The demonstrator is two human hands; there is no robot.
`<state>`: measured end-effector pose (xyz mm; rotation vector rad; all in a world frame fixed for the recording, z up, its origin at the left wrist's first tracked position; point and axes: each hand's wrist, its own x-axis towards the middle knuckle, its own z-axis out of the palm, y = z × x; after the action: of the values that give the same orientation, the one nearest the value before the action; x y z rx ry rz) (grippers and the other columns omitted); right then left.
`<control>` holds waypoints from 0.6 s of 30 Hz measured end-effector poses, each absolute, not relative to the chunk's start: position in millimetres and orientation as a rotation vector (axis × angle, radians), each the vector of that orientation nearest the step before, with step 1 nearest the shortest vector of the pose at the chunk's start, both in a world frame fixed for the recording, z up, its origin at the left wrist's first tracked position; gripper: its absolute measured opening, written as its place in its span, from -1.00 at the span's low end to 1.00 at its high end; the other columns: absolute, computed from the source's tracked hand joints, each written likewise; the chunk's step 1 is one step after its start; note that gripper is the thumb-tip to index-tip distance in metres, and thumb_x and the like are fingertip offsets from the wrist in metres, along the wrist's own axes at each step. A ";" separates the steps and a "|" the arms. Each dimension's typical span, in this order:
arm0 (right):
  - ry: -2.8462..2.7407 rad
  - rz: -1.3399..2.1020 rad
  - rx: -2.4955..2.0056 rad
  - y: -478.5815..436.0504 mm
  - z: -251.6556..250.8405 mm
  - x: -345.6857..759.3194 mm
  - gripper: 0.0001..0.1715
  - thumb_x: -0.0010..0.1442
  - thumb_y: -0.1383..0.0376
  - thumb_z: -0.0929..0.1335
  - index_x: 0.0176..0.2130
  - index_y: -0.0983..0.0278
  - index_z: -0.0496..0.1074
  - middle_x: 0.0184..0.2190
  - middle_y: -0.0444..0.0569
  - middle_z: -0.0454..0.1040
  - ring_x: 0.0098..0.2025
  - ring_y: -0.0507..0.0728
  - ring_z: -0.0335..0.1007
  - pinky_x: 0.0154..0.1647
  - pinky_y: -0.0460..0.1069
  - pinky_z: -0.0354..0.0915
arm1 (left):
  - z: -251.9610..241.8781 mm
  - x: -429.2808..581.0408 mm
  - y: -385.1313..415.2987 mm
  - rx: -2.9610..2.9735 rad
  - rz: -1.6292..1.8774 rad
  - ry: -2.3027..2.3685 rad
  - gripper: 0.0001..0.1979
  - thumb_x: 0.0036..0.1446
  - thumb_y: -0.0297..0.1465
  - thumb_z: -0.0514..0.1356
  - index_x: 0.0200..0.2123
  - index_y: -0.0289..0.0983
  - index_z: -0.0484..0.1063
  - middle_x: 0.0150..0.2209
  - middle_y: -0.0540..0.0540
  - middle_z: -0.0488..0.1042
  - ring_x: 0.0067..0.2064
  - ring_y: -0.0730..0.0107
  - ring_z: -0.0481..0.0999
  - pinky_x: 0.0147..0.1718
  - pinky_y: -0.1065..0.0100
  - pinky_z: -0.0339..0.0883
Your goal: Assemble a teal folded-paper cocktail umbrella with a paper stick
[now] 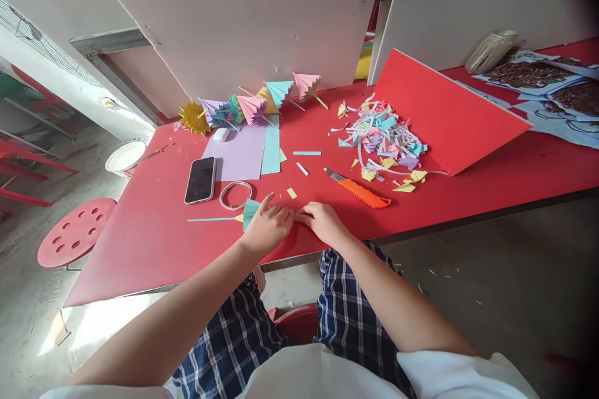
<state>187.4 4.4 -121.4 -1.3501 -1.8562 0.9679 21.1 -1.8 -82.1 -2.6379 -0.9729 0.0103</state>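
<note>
Near the worktop's (140, 249) front edge, my left hand (267, 223), partly covering the green paper (251, 208), meets my right hand (324, 219), fingers curled in, seemingly for fine control, though I cannot tell whether they close on anything.

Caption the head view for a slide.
Left hand over teal paper, right hand beside it, at a red table with paper umbrellas and orange cutter.
</note>
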 end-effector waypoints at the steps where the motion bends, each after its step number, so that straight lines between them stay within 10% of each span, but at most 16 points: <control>1: -1.848 0.997 -1.354 4.9 -119.5 187.8 -0.76 0.14 0.21 0.32 -0.40 0.25 0.54 -0.39 0.02 0.53 -0.34 0.15 0.43 -0.32 0.02 0.30 | -82.5 20.8 -1.9 -2.623 -0.011 -0.967 -0.64 0.07 -0.68 -0.07 -0.29 -0.32 0.47 -0.49 -0.09 0.45 -0.38 0.33 0.44 0.05 0.00 0.15; 18: -1.872 1.185 -1.444 13.7 -108.6 193.8 -0.72 0.12 0.19 0.29 -0.38 0.31 0.50 -0.41 -0.06 0.54 -0.36 0.06 0.41 -0.40 -0.10 0.23 | -94.5 22.4 -0.8 -2.605 -0.307 -1.059 -0.70 0.13 -0.61 -0.04 -0.30 -0.27 0.48 -0.35 -0.07 0.56 -0.26 0.34 0.51 0.16 -0.08 -0.04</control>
<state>193.8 13.7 -108.6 -1.4443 -1.8717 1.1851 22.4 -0.8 -94.5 -2.6053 -1.0589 -0.3066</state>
